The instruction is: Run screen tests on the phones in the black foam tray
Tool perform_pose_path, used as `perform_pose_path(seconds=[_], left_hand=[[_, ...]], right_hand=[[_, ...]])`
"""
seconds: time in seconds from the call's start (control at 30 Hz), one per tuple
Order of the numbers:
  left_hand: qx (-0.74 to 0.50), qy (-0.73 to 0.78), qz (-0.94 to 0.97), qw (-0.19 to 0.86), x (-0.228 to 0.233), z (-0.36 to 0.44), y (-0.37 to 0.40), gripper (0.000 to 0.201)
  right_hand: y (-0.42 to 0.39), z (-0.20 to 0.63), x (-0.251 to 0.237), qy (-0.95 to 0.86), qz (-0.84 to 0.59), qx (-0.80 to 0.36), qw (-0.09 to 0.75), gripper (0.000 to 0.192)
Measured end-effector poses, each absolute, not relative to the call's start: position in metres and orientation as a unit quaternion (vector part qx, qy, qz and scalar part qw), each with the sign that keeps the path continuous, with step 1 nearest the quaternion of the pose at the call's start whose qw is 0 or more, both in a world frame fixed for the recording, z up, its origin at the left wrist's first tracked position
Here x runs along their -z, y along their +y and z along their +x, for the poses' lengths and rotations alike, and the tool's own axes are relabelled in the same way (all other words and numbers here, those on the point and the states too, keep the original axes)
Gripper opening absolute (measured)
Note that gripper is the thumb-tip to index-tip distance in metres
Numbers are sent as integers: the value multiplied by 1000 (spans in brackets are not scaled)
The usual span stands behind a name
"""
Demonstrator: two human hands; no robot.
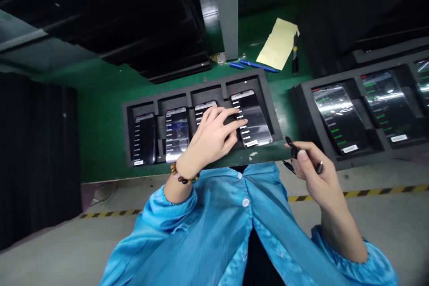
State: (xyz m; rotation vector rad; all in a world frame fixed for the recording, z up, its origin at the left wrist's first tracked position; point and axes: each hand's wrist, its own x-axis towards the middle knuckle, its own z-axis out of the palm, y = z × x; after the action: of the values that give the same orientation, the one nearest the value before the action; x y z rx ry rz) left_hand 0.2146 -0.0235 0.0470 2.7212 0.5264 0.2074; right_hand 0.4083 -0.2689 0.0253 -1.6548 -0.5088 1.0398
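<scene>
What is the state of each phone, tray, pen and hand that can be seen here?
Four black phones in dark foam tray: screens lit, lying in slots.
Left hand: open, fingers on third phone.
Right hand: closed around thin black pen.
Second foam tray: phones lit.
Blue pens: lying on green table.
Yellow paper: flat.

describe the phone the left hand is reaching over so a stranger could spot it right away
On the green bench lies a dark foam tray with four slots, each holding a phone. The left hand is spread over the third phone from the left. Unlike its neighbours, only its top edge shows past the fingers.
</scene>
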Motion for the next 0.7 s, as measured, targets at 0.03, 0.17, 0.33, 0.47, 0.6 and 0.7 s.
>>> perform_pose_path(seconds=[0.03, 0.17, 0.33, 0.47, 0.6, 0.7], left_hand=[[-72, 188, 963, 179, -48, 215, -23, 45], [-64, 194, 963, 175, -49, 214, -22, 48], [-54, 206, 962, 172, -50, 212, -22, 50], [-44, 209, 960, 181, -50, 215, -23, 50], [-37, 212, 959, 184, -49, 217, -25, 49], [-40, 208, 959, 186, -50, 217, -26, 48]], right_hand=[[-267, 408, -23, -225, -707, -417, 525, 36], [-260, 407, -15, -286, -728, -358, 509, 33], [-254, 410, -14, -335, -732, -358, 473, 36], [-251, 412, -16, -364, -722, -370, 457, 37], [-249, 412, -16, -413, -714, -368, 429, 35], [-249, 414, -15, -452, -719, -349, 396, 34]])
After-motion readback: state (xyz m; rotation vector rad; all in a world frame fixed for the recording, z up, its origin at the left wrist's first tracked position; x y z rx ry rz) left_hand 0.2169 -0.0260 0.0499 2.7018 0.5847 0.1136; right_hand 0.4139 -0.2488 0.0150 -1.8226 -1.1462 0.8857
